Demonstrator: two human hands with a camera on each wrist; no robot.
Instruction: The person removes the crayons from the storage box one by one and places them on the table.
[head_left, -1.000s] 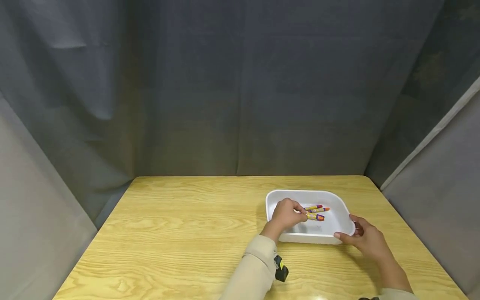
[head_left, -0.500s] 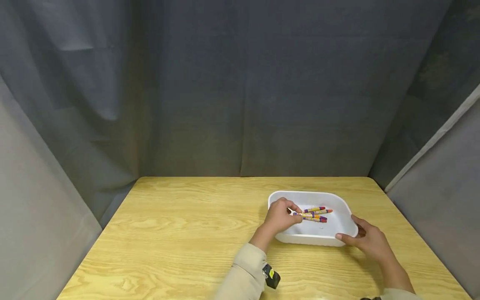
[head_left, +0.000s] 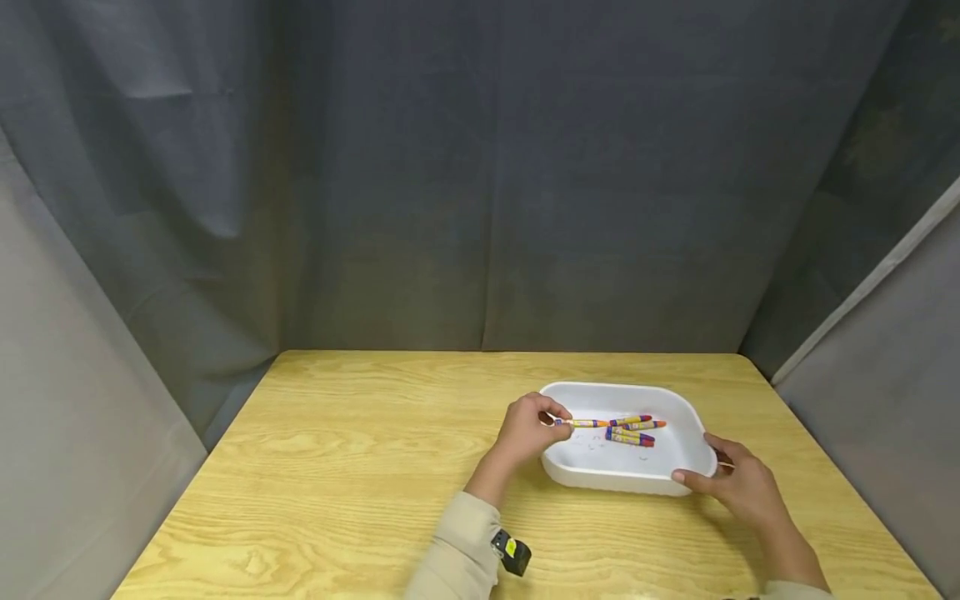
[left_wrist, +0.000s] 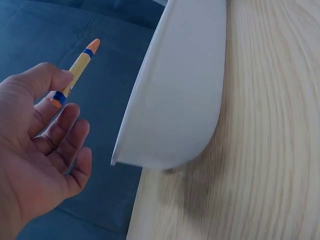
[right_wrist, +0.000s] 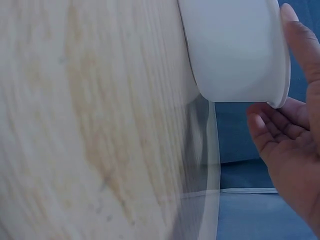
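On the wooden table (head_left: pixel 360 467), left of the tray, the left hand (head_left: pixel 525 431) pinches one crayon (head_left: pixel 581 423) between thumb and forefinger, the other fingers loosely curled beneath. The left wrist view shows that crayon (left_wrist: pixel 75 73) held by its lower end, its orange tip pointing up and away from the palm, with the left hand (left_wrist: pixel 37 150) just beside the tray's outer wall but apart from it. From the head view the crayon lies nearly level, reaching over the tray's left rim. A beige sleeve covers the forearm, with a small black device at the wrist (head_left: pixel 512 553).

Further right, the white tray (head_left: pixel 675 475) sits on the table with three more crayons (head_left: pixel 632 432) lying close together on its floor.

At the tray's right near corner, the right hand (head_left: pixel 738 487) grips the rim, thumb on the near wall and fingers curled round the corner; the right wrist view shows the right hand (right_wrist: pixel 290 135) with fingers under the lip.
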